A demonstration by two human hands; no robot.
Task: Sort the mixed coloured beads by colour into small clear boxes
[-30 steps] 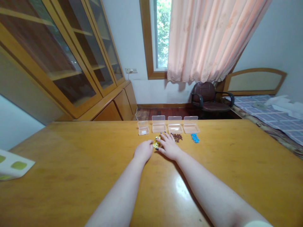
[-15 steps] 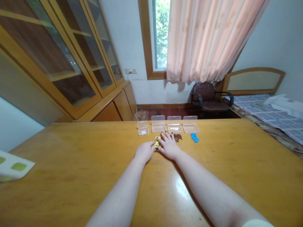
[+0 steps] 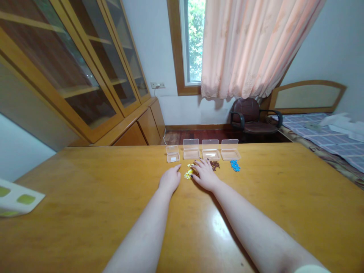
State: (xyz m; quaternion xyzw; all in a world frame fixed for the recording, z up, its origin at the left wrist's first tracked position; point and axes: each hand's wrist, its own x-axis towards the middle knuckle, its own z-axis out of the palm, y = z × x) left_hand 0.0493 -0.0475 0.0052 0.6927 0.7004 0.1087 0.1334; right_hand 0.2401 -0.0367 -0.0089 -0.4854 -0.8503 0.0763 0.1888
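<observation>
Small yellow-and-white pieces point(image 3: 188, 173) lie in a loose pile on the wooden table point(image 3: 113, 212). Just left of them is my left hand point(image 3: 170, 179), apart from the pile, a finger stretched forward and nothing visible in it. Spread fingers of my right hand point(image 3: 207, 175) rest over the pile's right edge, palm down, holding nothing I can see. Brown pieces point(image 3: 215, 165) show beyond that hand, which partly covers them. Farther right lies a pile of blue pieces point(image 3: 235, 165). Behind the piles stand clear plastic boxes with raised lids: a small labelled box point(image 3: 173, 156) and larger boxes point(image 3: 191, 153).
A white holed object point(image 3: 21, 199) sits at the table's left edge. Beyond the far edge are a glass-door cabinet point(image 3: 93, 68), a brown armchair point(image 3: 251, 117) and a bed point(image 3: 313, 129). A pink curtain point(image 3: 250, 49) hangs by the window.
My left hand has drawn away to the left from the yellow-and-white pieces, uncovering more of them. My right hand stays nearly in place, fingers still spread.
</observation>
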